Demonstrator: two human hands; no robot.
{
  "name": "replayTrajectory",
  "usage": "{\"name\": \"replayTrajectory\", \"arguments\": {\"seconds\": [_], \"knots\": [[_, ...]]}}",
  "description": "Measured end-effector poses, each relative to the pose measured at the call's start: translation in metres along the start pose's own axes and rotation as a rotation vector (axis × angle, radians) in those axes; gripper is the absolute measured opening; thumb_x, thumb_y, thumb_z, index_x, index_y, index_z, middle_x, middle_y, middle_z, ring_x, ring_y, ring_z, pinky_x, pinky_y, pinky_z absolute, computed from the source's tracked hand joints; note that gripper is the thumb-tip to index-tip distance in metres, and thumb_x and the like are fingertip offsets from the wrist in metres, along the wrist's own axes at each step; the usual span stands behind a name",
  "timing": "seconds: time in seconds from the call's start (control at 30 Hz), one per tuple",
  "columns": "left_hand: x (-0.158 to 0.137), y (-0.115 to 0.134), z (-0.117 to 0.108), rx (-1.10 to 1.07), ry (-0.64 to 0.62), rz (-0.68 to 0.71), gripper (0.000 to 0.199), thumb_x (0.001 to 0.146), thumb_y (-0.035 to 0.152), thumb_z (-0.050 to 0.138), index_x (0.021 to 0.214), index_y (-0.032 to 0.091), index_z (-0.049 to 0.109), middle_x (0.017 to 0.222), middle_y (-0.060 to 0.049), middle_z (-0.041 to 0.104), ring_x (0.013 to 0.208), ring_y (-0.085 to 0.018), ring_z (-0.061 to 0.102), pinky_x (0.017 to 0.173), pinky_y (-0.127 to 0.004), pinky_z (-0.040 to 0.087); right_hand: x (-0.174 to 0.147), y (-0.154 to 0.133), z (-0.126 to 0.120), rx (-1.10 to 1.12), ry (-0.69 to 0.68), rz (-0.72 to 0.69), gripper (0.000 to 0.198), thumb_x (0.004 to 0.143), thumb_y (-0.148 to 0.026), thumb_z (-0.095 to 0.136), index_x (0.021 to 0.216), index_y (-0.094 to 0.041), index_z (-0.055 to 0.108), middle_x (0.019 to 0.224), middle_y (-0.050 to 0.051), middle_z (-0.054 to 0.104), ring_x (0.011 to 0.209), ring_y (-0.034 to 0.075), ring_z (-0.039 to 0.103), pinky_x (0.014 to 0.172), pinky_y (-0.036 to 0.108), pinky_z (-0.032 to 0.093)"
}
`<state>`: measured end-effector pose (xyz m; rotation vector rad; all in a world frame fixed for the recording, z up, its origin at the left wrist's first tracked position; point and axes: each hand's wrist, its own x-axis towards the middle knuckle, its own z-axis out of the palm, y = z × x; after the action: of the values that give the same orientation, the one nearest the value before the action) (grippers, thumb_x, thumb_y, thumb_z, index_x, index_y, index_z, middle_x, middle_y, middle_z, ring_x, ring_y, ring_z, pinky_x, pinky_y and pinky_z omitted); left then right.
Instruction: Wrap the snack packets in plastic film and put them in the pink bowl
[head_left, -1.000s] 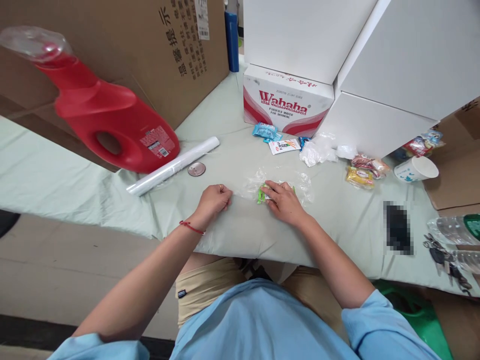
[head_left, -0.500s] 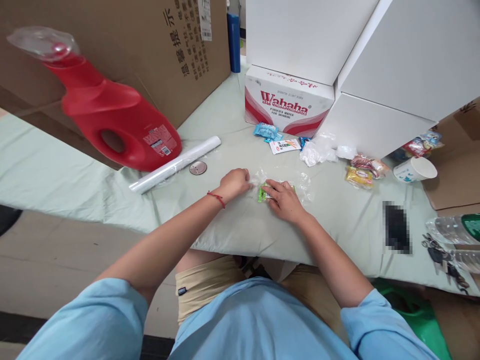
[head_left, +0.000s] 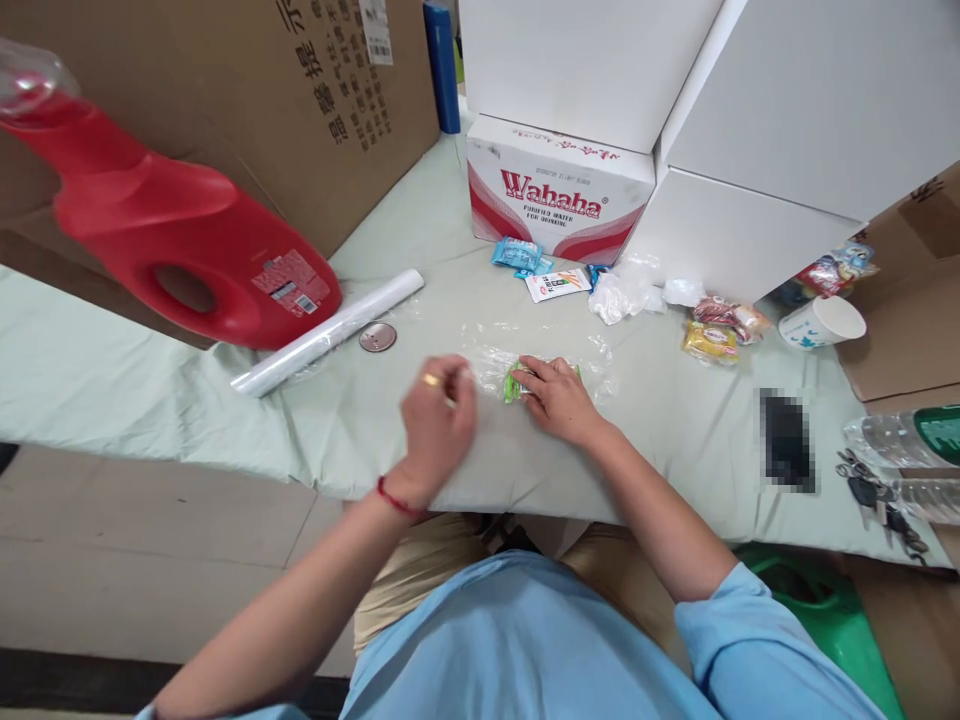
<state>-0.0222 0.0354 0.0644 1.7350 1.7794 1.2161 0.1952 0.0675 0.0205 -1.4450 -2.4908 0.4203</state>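
My right hand [head_left: 561, 400] presses a small green packet [head_left: 512, 386] against the table, its fingers bent over the top and hiding most of it. Around and under the packet spreads a thin clear plastic film [head_left: 487, 362], wrinkled and hard to see at its edges. My left hand [head_left: 441, 412], with a ring and a red string bracelet, is curled closed just left of the film. It is smeared by motion, and whether anything sits between its fingertips is hidden.
Left lie a white roll [head_left: 330, 335] and a round dark disc [head_left: 377, 337], beside a red jug [head_left: 195, 250]. Behind, blue and white packets [head_left: 559, 284] front a Wahaba-style water carton [head_left: 559, 190]. Rightward are crumpled plastic [head_left: 626, 290], a yellow packet [head_left: 709, 342], a paper cup [head_left: 821, 322] and keys [head_left: 881, 500].
My left hand has moved left and toward my body, away from the packet. The film now reaches farther left. My right hand stays on the packet. The view has shifted slightly.
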Motion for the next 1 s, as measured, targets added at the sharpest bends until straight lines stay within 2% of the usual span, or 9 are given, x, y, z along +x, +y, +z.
{"name": "replayTrajectory", "arguments": {"seconds": [0.07, 0.13, 0.23, 0.33, 0.43, 0.63, 0.73, 0.9, 1.0], "knots": [[-0.027, 0.019, 0.016, -0.103, -0.205, 0.316, 0.02, 0.103, 0.031, 0.048, 0.108, 0.024, 0.066, 0.111, -0.009, 0.072, 0.107, -0.021, 0.068, 0.099, -0.034, 0.055, 0.0, -0.002, -0.002, 0.002, -0.011, 0.009, 0.051, 0.099, -0.023, 0.058, 0.149, -0.028, 0.065, 0.163, 0.006, 0.052, 0.119, 0.035, 0.052, 0.104, 0.054, 0.047], [-0.037, 0.025, 0.041, -0.149, -0.269, 0.425, 0.027, 0.106, 0.028, 0.042, 0.114, 0.022, 0.067, 0.128, -0.013, 0.069, 0.126, -0.023, 0.064, 0.113, -0.038, 0.051, 0.0, -0.002, -0.003, 0.037, -0.015, 0.019, 0.052, 0.098, -0.024, 0.06, 0.15, -0.029, 0.064, 0.161, 0.007, 0.054, 0.117, 0.034, 0.053, 0.103, 0.053, 0.048], [-0.027, 0.009, 0.078, -0.073, -0.237, 0.316, 0.039, 0.109, 0.033, 0.036, 0.13, 0.017, 0.065, 0.144, -0.018, 0.063, 0.139, -0.027, 0.057, 0.123, -0.048, 0.044, 0.0, 0.003, -0.007, 0.127, 0.009, -0.013, 0.059, 0.098, -0.019, 0.054, 0.157, -0.026, 0.054, 0.159, 0.01, 0.055, 0.123, 0.032, 0.055, 0.107, 0.051, 0.048], [-0.016, -0.014, 0.097, -0.005, -0.279, 0.238, 0.048, 0.11, 0.033, 0.032, 0.151, 0.017, 0.053, 0.153, -0.018, 0.06, 0.144, -0.028, 0.055, 0.123, -0.052, 0.045, -0.006, 0.017, -0.012, 0.211, 0.066, -0.074, 0.064, 0.1, -0.02, 0.049, 0.164, -0.021, 0.042, 0.165, 0.015, 0.047, 0.146, 0.03, 0.047, 0.116, 0.053, 0.046], [-0.02, -0.025, 0.099, 0.085, -0.296, 0.268, 0.048, 0.109, 0.032, 0.038, 0.151, 0.016, 0.054, 0.159, -0.019, 0.056, 0.149, -0.031, 0.051, 0.124, -0.054, 0.043, -0.02, 0.037, -0.014, 0.222, 0.142, -0.027, 0.056, 0.105, -0.029, 0.049, 0.161, -0.024, 0.046, 0.166, 0.014, 0.046, 0.15, 0.03, 0.046, 0.119, 0.055, 0.044], [-0.033, -0.017, 0.093, 0.217, -0.242, 0.311, 0.046, 0.106, 0.027, 0.046, 0.15, 0.018, 0.057, 0.166, -0.016, 0.048, 0.161, -0.033, 0.034, 0.126, -0.055, 0.04, -0.033, 0.078, -0.027, 0.217, 0.14, 0.083, 0.039, 0.107, -0.042, 0.047, 0.131, -0.023, 0.073, 0.144, 0.014, 0.068, 0.135, 0.03, 0.062, 0.115, 0.051, 0.049], [-0.032, -0.015, 0.093, 0.265, -0.237, 0.32, 0.045, 0.105, 0.024, 0.046, 0.148, 0.016, 0.06, 0.164, -0.017, 0.051, 0.16, -0.035, 0.035, 0.125, -0.056, 0.041, -0.004, 0.088, -0.039, 0.119, 0.113, 0.154, 0.039, 0.107, -0.038, 0.046, 0.128, -0.022, 0.074, 0.128, 0.012, 0.076, 0.123, 0.031, 0.068, 0.109, 0.049, 0.052], [-0.031, -0.014, 0.093, 0.277, -0.254, 0.368, 0.047, 0.103, 0.02, 0.046, 0.148, 0.016, 0.06, 0.156, -0.017, 0.06, 0.156, -0.03, 0.044, 0.131, -0.054, 0.03, 0.068, 0.079, -0.041, -0.095, 0.018, 0.175, 0.059, 0.098, -0.029, 0.061, 0.152, -0.007, 0.055, 0.145, 0.023, 0.063, 0.13, 0.037, 0.058, 0.116, 0.05, 0.042], [-0.031, -0.014, 0.092, 0.269, -0.231, 0.37, 0.044, 0.104, 0.027, 0.049, 0.144, 0.016, 0.062, 0.154, -0.017, 0.061, 0.155, -0.032, 0.044, 0.132, -0.056, 0.028, 0.093, 0.07, -0.034, -0.121, -0.084, 0.244, 0.063, 0.093, -0.033, 0.073, 0.149, -0.008, 0.057, 0.131, 0.023, 0.069, 0.125, 0.038, 0.057, 0.107, 0.047, 0.045]]}}
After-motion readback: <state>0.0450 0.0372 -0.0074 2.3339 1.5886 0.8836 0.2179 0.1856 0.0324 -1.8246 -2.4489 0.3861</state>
